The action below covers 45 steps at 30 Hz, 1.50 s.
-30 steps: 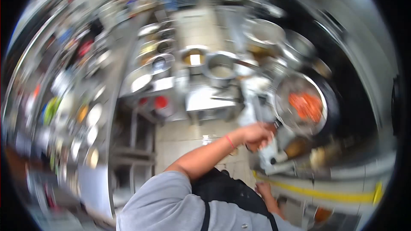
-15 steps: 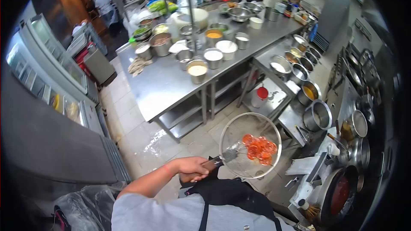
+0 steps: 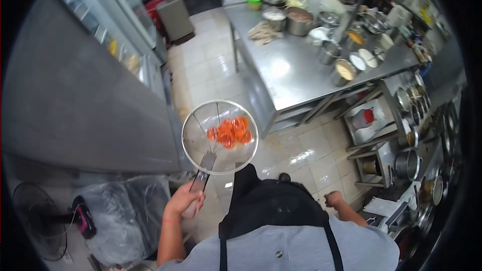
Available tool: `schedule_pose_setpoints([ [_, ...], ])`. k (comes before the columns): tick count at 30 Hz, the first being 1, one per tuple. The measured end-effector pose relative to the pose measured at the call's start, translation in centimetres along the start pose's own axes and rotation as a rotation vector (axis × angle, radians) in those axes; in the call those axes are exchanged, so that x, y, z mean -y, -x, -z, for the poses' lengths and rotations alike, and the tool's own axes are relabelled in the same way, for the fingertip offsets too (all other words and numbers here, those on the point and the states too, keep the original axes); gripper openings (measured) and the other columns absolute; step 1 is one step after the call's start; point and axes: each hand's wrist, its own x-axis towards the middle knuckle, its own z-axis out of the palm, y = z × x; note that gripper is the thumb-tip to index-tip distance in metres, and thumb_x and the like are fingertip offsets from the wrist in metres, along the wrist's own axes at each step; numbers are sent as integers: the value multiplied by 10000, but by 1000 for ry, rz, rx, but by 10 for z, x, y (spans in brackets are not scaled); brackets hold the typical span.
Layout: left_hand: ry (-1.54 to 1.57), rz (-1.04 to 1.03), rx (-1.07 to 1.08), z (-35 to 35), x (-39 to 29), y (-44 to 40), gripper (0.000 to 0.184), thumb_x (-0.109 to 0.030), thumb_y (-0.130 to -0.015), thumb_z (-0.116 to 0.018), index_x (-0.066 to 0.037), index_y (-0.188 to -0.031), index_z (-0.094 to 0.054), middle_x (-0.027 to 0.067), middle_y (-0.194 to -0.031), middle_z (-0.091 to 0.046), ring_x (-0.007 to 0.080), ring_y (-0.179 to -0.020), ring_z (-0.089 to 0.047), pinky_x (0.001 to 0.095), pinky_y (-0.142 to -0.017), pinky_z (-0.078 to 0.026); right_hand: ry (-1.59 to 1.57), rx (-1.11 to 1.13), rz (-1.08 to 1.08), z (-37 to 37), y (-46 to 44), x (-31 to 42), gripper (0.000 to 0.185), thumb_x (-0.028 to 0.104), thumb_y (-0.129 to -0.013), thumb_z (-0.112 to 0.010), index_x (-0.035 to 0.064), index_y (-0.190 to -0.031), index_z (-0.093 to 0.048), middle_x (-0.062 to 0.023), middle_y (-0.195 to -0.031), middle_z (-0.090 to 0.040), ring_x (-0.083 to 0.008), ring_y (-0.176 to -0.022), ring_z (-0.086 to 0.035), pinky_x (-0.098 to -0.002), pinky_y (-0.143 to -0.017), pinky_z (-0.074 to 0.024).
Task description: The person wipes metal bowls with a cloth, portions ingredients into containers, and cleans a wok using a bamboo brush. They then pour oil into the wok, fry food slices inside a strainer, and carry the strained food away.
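Observation:
My left hand (image 3: 185, 199) is wrapped round the handle of a large round mesh strainer (image 3: 196, 145), held out over the floor in front of me. Glossy orange-red tomato slices (image 3: 230, 131) lie bunched in the mesh, towards its right side. At my right side, away from the strainer, my right hand (image 3: 333, 199) hangs low with its fingers curled in; I see nothing in it.
On my left stands a tall grey cabinet (image 3: 90, 80); plastic-wrapped goods (image 3: 125, 216) and a fan (image 3: 40, 221) are below it. A steel table (image 3: 281, 80) with several pots is ahead. More pots (image 3: 406, 164) line the right side, beyond the tiled floor (image 3: 211, 65).
My view and body have turned left. The strainer with the tomato slices has swung left with my left hand, nearer the grey cabinet. My right hand has come into view.

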Motion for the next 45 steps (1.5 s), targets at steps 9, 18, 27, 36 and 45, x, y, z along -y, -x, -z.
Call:
schedule_pose_setpoints([
  [9,282,-152,-195,80,-51,-131,127,-118,-923,-552,-25,-995,-503,58,-766,-552,137,-565,-533,289,-488,-479,-1503,-77,-443,209,-80,141,158,125,-851,-629,-15,-922,-629,-137,-871,-654,-247,-761,-667,-376,-649,-571],
  [18,352,-211,-224,156,-201,-256,77,-117,-942,-524,-40,-950,-522,58,-798,-563,149,-611,-547,302,-551,-500,-1500,-90,-3,406,-203,231,238,145,-890,-654,-11,-1066,-619,-113,-1036,-648,-212,-940,-659,-362,-751,-581],
  [27,368,-381,-340,199,-348,-353,155,-150,-957,-529,-5,-1011,-530,101,-920,-642,212,-790,-654,327,-720,-548,-1366,428,379,676,-362,408,371,219,-877,-668,-2,-1155,-558,-102,-1012,-650,-181,-902,-665,-279,-762,-548],
  [36,354,-385,-61,287,-501,-508,362,-117,-926,-575,33,-1234,-459,182,-1222,-598,241,-966,-643,358,-804,-559,-1550,52,323,840,-530,473,183,96,-825,-609,5,-941,-501,-77,-638,-556,-146,-464,-543,-283,-371,-397],
  [45,28,-57,488,359,-633,-667,446,-316,-947,-580,-57,-1302,-501,54,-1174,-596,170,-1068,-570,344,-911,-465,-1638,-43,216,982,-614,394,243,136,-865,-656,11,-988,-487,-44,-634,-546,-129,-451,-529,-241,-369,-358],
])
